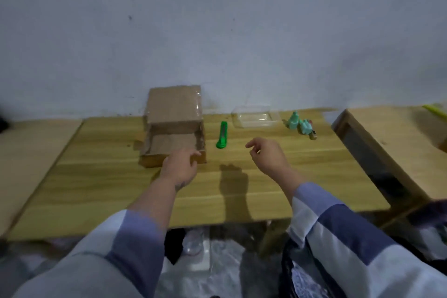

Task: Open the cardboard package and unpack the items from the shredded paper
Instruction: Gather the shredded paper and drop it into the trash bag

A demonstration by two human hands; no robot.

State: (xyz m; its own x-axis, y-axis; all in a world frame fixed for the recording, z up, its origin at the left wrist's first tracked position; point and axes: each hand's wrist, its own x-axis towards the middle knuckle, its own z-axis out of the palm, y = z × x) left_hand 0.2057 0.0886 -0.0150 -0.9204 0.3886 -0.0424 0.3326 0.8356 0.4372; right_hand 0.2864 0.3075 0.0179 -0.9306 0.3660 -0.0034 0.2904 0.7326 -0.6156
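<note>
I see the open cardboard box [173, 143] on the table [242, 189], lid up. My left hand [180, 164] touches its front wall, fingers relaxed. Right of the box, my right hand [267, 155] hovers loosely curled, holding nothing, near the green cutter [222, 135].

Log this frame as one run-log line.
stage: brown cardboard box open, lid up | left hand at box front wall, nothing held | right hand hovering, empty | green plastic utility knife lying unused
</note>
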